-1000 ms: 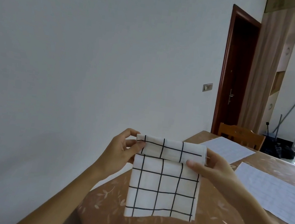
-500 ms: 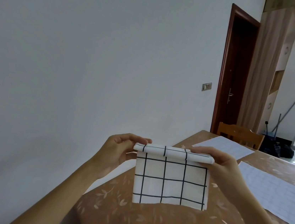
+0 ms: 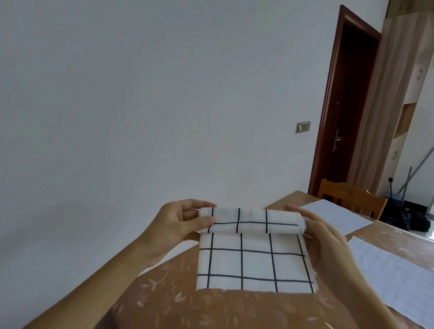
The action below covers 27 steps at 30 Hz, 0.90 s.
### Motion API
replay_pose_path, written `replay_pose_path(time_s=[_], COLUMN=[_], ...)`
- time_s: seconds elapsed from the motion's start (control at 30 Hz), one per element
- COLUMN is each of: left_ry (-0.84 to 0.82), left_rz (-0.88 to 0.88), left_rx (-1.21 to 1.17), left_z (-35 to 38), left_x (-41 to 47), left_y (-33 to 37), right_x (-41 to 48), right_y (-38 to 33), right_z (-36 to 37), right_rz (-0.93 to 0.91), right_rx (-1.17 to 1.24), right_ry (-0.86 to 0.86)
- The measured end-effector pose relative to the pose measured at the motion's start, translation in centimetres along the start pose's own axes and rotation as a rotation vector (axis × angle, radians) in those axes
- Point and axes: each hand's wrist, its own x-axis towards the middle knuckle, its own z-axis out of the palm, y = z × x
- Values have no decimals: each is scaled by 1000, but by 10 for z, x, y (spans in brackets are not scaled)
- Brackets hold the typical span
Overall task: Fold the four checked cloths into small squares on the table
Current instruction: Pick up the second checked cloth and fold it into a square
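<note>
I hold one white cloth with a black check [image 3: 249,261] in the air above the near corner of the brown leaf-patterned table [image 3: 218,325]. Its top part is folded over into a thick band, and the rest hangs down. My left hand [image 3: 175,223] pinches the band's left end. At the right end my right hand [image 3: 324,240] grips the band, fingers on top. Two more checked cloths lie flat on the table to the right: one far [image 3: 338,216], one nearer [image 3: 403,285].
A white wall runs close along the table's left side. A wooden chair [image 3: 351,198] stands at the table's far end, before a dark brown door [image 3: 346,103]. Mops and dark bags [image 3: 406,215] sit on the floor beyond.
The cloth's top has been folded over into a thicker band, so less hangs below. Both hands keep their grip, and the lower edge has swung towards the table.
</note>
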Motion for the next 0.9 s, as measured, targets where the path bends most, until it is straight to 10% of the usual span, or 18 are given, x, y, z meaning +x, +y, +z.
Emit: replay_pose_path(time_s=[0.9], left_ry=[-120], left_rz=[-36], left_rx=[68], left_z=[7], left_x=[-7], left_y=[2], right_x=[-9], right_y=[0], right_z=[10], right_rz=[-9], right_rx=[-182], right_ry=[128])
